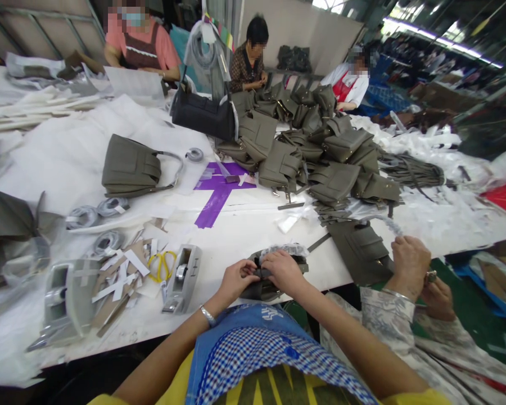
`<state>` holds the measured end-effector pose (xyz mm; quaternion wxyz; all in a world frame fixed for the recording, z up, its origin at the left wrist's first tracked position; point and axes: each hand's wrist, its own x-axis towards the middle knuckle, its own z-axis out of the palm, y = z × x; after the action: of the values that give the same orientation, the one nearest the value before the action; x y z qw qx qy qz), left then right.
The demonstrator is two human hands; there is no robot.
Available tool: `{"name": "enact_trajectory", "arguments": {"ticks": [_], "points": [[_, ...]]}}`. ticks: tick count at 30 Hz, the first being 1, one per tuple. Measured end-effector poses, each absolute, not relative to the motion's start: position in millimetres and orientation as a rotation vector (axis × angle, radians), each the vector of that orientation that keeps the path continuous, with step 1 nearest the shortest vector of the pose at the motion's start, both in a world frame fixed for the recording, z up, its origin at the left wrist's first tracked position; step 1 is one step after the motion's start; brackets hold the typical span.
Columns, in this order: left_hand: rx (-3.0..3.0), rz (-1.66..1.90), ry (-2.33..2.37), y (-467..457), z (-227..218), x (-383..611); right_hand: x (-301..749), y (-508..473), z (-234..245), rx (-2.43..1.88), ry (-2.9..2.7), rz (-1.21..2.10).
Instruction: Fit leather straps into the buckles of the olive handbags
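A small dark olive handbag (265, 293) lies on the white table right in front of my body. Clear wrap (293, 248) covers what looks like its handle along the far side. My left hand (238, 278) pinches the bag's dark edge or strap with thumb and fingers. Close beside it, my right hand (281, 271) has its fingers bent over the same part, gripping the bag. The exact piece between the fingertips is hidden. To the right, an olive bag (360, 250) lies by a co-worker's hand (409, 267), which holds a wrapped strap.
Two tape dispensers (184, 278), yellow scissors (162, 266) and paper scraps (129, 270) lie to the left. A finished-looking bag (130, 167) stands beyond them, near purple tape (214, 205). Olive bags (280, 163) are heaped at the back, below a hanging black bag (202, 115). Several people work around the table.
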<state>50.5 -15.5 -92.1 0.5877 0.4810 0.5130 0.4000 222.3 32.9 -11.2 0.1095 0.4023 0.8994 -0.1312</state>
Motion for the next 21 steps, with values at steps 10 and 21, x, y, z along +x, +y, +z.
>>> {"name": "enact_trajectory", "arguments": {"ticks": [10, 21], "points": [[0.974, 0.913, 1.248, -28, -109, 15, 222, 38, -8, 1.189, 2.618, -0.35], [1.44, 0.672, 1.872, -53, -130, -63, 238, 58, 2, 1.339, 2.749, -0.41]]}}
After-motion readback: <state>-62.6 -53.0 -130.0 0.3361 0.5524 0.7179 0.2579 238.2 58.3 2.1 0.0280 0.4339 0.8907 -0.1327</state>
